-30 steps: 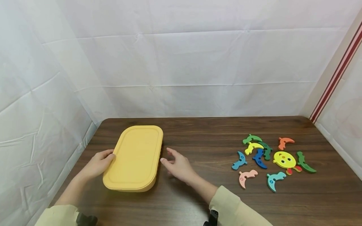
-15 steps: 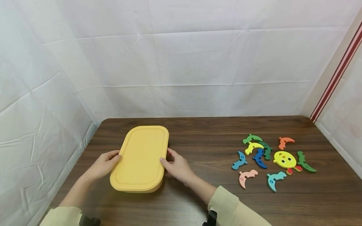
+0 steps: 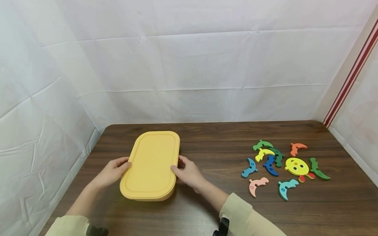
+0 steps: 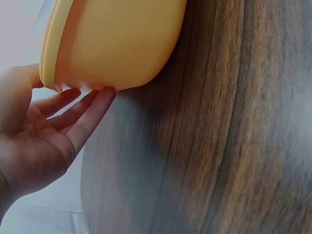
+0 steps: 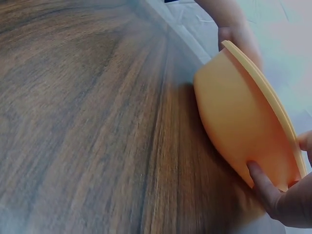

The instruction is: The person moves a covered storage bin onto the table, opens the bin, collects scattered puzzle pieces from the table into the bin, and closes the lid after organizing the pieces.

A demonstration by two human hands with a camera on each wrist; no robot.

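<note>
A yellow lidded box [image 3: 152, 164] with rounded corners stands on the left half of the dark wooden table, its lid on. At its left side my left hand [image 3: 112, 172] grips it, thumb on the lid's edge and fingers against the side wall. My right hand [image 3: 189, 173] holds the opposite side the same way. In the left wrist view, fingertips of the left hand [image 4: 48, 122] press the box wall [image 4: 117, 44] below the lid rim. The right wrist view has the right hand's [image 5: 287, 197] fingers against the box's deep side [image 5: 239, 117].
To the right on the table [image 3: 212, 141] lie several colourful curved puzzle pieces, among them a pink one [image 3: 257, 185], a turquoise one [image 3: 286, 188] and an orange one [image 3: 297, 148]. A yellow smiling-face piece [image 3: 296, 166] lies among them. White sheeting [image 3: 189, 65] hangs behind the table.
The box has slid to the right with my left hand on it. My right hand, earlier apart from the box, has taken hold of its right side.
</note>
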